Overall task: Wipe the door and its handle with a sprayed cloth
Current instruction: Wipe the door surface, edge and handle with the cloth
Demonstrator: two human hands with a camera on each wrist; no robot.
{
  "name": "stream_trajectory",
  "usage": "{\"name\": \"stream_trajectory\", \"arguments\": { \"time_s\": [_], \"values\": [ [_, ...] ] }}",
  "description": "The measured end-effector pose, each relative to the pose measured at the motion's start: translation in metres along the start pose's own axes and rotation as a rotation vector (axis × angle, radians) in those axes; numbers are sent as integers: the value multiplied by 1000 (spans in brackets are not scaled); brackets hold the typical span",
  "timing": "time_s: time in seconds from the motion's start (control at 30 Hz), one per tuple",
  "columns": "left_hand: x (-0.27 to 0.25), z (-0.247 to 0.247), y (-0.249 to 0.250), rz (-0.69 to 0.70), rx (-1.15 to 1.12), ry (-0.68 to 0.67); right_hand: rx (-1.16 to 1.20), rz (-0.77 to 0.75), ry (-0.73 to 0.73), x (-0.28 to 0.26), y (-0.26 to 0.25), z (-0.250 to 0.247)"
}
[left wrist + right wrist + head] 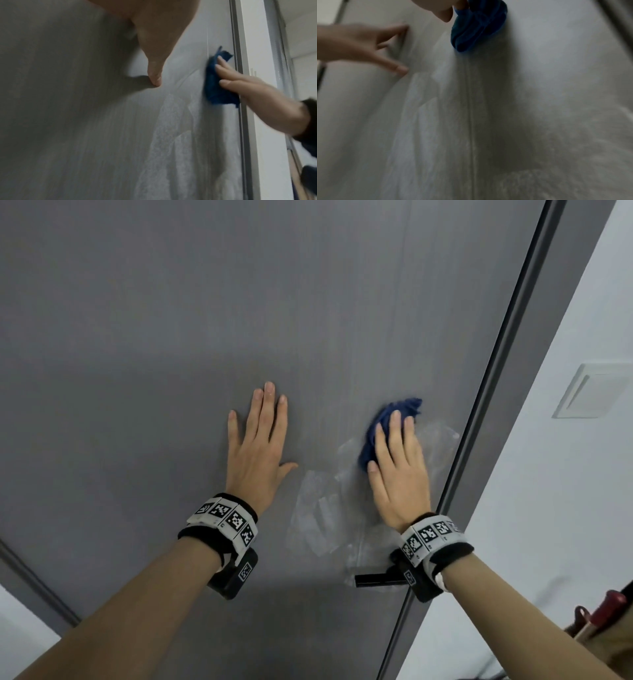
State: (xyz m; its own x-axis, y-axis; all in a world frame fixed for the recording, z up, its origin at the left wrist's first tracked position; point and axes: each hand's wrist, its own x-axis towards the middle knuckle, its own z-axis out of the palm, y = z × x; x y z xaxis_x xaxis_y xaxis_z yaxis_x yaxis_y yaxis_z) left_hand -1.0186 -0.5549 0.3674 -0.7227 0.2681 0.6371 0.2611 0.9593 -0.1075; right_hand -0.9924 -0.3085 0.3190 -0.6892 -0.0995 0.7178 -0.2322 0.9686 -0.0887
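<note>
Door [171,320], flat dark grey panel, filling most of the head view, dark frame edge [507,354] running down the right side. Left hand [260,446] pressed flat on the panel at centre frame, fingers straight and spread, holding nothing. Right hand [399,470] just right of it, fingers extended over a bunched blue cloth [380,426], pushing it against the panel close to the frame edge. Pale wet smears [322,515] below and between the hands. Black handle [376,579] low in the frame, under the right wrist, well apart from the cloth. White wall switch [596,395] at right.
</note>
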Motion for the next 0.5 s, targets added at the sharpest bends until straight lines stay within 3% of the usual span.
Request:
{"name": "stream_trajectory", "arguments": {
  "time_s": [0.13,0.23,0.3,0.43,0.5],
  "values": [
    [1,-2,10,59,-45,8,-85,-210,-138,-8,-40,21],
    [4,-1,17,108,-43,4,-148,-230,-147,-7,-31,14],
    [3,0,20,108,-81,14,-152,-138,-130,-16,-6,8],
    [1,-1,25,117,-115,30,-69,223,-82,-44,61,-9],
    [3,-1,31,153,-114,21,-45,278,-98,-51,77,-15]
  ]
}}
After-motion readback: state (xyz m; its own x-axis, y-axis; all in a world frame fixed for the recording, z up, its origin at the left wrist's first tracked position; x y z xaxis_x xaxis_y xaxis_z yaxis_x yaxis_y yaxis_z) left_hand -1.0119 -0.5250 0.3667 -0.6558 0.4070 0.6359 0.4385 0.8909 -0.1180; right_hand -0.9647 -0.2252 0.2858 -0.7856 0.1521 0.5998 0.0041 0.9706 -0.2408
